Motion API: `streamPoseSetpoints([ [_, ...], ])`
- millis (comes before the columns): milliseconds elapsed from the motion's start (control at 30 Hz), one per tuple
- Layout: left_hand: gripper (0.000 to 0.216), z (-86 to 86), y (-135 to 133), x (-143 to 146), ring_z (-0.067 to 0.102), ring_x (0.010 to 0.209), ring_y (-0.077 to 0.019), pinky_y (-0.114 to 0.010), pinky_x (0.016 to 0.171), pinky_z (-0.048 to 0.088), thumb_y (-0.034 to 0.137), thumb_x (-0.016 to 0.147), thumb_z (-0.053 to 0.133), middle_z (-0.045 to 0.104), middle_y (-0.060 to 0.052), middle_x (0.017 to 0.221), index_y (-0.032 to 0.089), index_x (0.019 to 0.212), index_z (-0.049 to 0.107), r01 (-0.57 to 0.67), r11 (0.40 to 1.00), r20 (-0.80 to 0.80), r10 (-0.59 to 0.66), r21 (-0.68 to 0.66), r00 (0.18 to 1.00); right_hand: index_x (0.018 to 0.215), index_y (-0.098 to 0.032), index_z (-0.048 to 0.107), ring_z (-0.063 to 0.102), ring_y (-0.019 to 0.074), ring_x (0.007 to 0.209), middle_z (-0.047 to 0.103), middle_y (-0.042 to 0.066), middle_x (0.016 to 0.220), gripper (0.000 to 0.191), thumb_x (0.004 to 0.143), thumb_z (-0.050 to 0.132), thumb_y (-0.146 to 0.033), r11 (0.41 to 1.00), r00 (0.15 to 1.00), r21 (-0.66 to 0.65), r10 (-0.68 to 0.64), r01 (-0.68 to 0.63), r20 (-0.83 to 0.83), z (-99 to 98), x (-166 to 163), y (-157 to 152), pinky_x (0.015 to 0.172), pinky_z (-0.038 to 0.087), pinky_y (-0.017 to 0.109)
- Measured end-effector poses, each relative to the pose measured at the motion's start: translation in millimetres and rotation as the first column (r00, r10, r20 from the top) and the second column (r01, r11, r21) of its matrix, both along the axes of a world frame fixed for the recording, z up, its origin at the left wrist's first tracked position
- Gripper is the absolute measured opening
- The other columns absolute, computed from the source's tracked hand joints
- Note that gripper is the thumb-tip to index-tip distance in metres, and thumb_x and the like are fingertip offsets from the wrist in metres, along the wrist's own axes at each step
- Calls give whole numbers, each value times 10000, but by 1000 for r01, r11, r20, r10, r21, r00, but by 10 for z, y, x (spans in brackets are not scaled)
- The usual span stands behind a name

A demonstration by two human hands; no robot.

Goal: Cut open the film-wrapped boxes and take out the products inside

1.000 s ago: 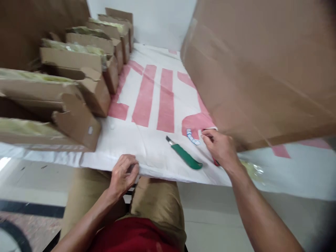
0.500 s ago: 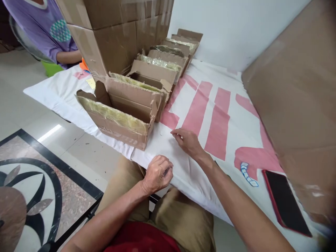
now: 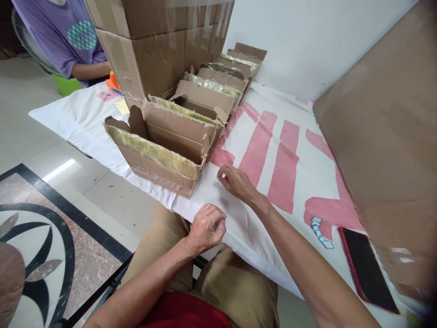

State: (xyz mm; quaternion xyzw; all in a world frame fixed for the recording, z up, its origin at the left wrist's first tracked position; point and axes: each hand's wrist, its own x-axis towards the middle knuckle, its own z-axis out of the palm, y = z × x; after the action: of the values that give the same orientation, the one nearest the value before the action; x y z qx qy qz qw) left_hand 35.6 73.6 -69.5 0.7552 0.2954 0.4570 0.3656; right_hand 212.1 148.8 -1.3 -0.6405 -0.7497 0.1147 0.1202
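My left hand [image 3: 206, 228] is curled into a loose fist at the near edge of the table, its fingers closed on the hem of the white cloth [image 3: 85, 118] with red stripes. My right hand [image 3: 235, 182] rests on the cloth just right of the nearest open cardboard box [image 3: 160, 150]. Its fingertips are drawn together in a pinch at the cloth, and I cannot make out what is between them. The box has its flaps up and a yellowish plastic-wrapped filling along its walls.
More open boxes [image 3: 218, 77] line up behind the nearest one, beside a tall taped carton [image 3: 160, 41]. A large brown cardboard sheet [image 3: 385, 136] leans at the right, over a red-cased phone [image 3: 368, 269]. A person in a purple shirt [image 3: 68, 36] sits at the far left.
My view swung left. My right hand left the phone and green cutter at the right and crossed to the nearest box, where its fingers closed. My left hand stayed at the cloth edge.
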Motion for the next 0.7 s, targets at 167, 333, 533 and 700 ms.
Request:
streamPoseSetpoints([
  [167,203,363,24,-15,631,678,-146,-256,612,475,368,794,707,716,-46,775,173,851,703,100,683,275,153,-723,949,954,-220,679,692,176,836,746,49,980,198,1000,516,-117,936,990,334,135,-111,-49,157,-20,-670,751,498,282],
  [333,497,657,-97,25,598,571,-113,-193,444,342,572,631,855,686,-53,729,133,776,673,394,292,448,147,-871,882,925,-202,669,678,173,787,747,60,906,229,999,499,-68,761,972,605,176,-234,155,216,-122,-1182,725,503,293],
  [533,422,762,-245,58,554,506,-88,-193,450,351,480,560,868,660,-18,635,154,670,623,282,378,364,166,-882,917,1029,-214,686,715,189,881,762,80,1017,209,995,512,-103,810,991,585,104,-33,-89,185,-31,-1479,766,535,307],
  [700,281,746,-423,15,538,549,-86,-201,522,386,419,695,762,667,-8,622,158,688,657,125,620,202,56,-775,978,1064,-207,678,693,165,704,741,27,870,186,949,617,-339,950,719,23,-220,311,-659,294,55,-1809,664,542,287],
])
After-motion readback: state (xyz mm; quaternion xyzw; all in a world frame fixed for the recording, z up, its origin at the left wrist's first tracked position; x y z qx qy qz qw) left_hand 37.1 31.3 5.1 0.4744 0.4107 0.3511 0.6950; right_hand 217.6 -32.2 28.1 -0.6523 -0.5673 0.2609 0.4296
